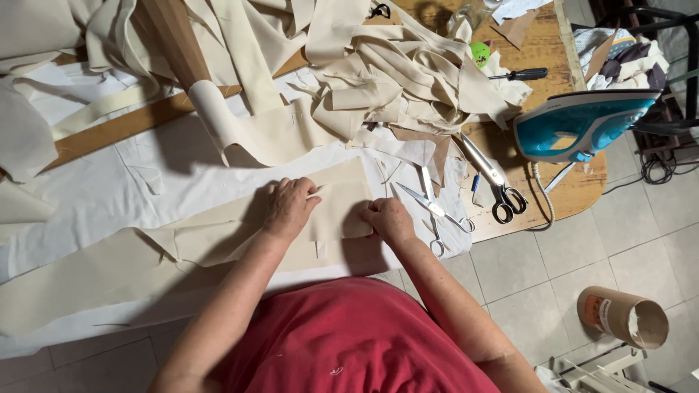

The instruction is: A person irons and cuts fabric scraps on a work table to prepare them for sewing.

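Where fabric strip [218, 244] lies, cluttered worktable [575, 189]

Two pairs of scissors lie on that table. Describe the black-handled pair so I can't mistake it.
Start at the blue steam iron on the wooden table's right end. Just left of it lie the black-handled scissors, blades pointing away from the person. The silver scissors nearer the right hand are all metal.

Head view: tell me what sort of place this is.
Probably a home sewing or tailoring workspace. Cream fabric strips are heaped on the wooden table, two pairs of scissors lie beside a blue steam iron, and both hands press a fabric piece flat.
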